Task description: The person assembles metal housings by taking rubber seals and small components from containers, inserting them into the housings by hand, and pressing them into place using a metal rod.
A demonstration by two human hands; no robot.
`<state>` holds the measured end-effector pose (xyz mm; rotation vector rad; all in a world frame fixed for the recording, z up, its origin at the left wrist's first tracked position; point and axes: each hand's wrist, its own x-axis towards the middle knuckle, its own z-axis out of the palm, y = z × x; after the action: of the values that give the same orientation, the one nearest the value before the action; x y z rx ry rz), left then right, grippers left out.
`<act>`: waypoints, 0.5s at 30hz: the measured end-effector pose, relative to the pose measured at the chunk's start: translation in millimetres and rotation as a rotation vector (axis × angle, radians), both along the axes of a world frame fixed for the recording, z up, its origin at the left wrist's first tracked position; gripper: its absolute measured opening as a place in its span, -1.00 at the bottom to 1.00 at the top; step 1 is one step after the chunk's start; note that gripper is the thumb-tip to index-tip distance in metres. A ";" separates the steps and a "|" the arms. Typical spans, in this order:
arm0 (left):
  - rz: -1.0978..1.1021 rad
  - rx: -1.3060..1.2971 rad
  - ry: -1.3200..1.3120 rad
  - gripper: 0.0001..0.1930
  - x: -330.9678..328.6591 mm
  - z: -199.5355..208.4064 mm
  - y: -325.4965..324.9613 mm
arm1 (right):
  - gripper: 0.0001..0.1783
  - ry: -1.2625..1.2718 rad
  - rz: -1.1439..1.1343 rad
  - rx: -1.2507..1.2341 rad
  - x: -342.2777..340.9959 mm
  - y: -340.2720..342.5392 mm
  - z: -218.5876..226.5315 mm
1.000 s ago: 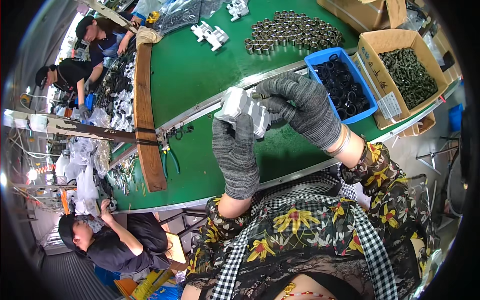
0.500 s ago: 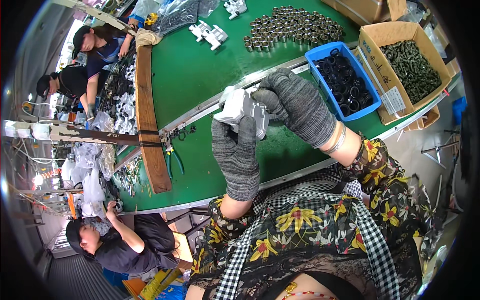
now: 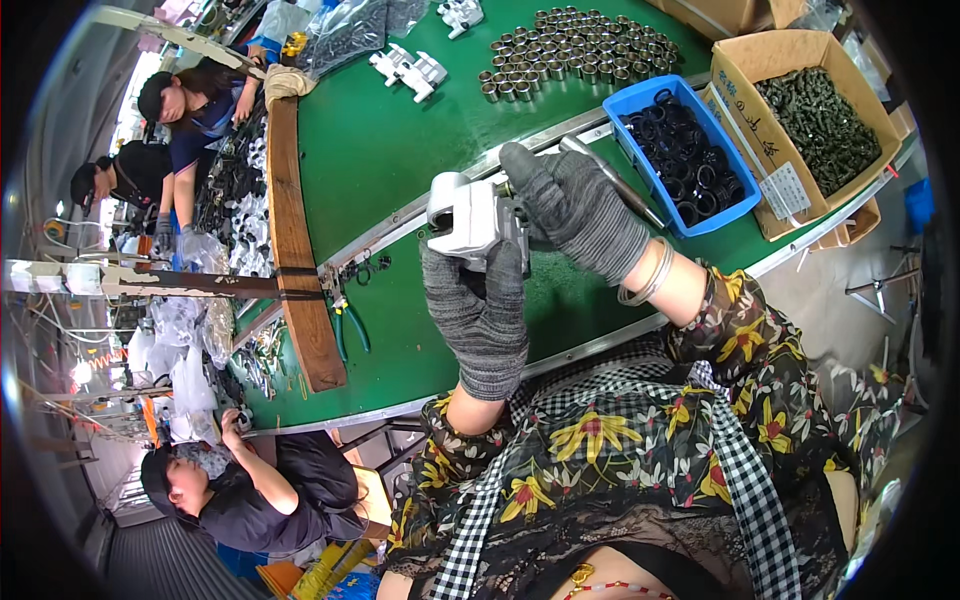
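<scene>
My left hand (image 3: 475,325), in a grey knit glove, is closed around the lower end of a silver cast-metal caliper housing (image 3: 468,220). A round opening in the housing faces left. My right hand (image 3: 585,215), gloved the same way, has its bent fingers at the housing's right edge. What lies between those fingers and the thumb is hidden. Just right of that hand, a slim metal rod-shaped tool (image 3: 622,187) with a dark tip lies slanted on the bench beside the blue bin (image 3: 735,215), which holds black rubber rings.
A cardboard box (image 3: 735,110) of small dark parts stands at right. Metal cylindrical sleeves (image 3: 580,50) cluster at the back of the green bench, near another silver housing (image 3: 408,72). Green-handled pliers (image 3: 342,325) lie by a wooden beam (image 3: 290,220). Co-workers (image 3: 240,500) are at left.
The housing has turned more upright in my left hand, showing its round opening. My right hand has shifted slightly left and down, its fingers straighter, and the rod-shaped tool has come into sight.
</scene>
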<state>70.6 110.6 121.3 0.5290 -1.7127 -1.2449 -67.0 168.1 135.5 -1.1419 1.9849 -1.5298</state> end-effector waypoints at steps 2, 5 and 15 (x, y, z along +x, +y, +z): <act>0.027 -0.051 -0.024 -0.51 1.1 -0.3 0.1 | -0.45 -0.156 0.247 0.142 -7.4 3.0 -0.2; 0.013 0.107 0.036 -0.54 -3.5 -1.0 -2.1 | -0.55 0.721 0.149 0.036 -23.1 4.3 -22.7; -0.040 -0.060 -0.019 -0.59 -2.9 5.5 -12.1 | -0.67 -0.358 0.463 -0.095 -14.3 -6.6 -40.4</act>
<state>67.7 98.5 126.8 0.4742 -1.7783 -1.2160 -81.2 161.5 95.2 -1.1647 1.3175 -1.4631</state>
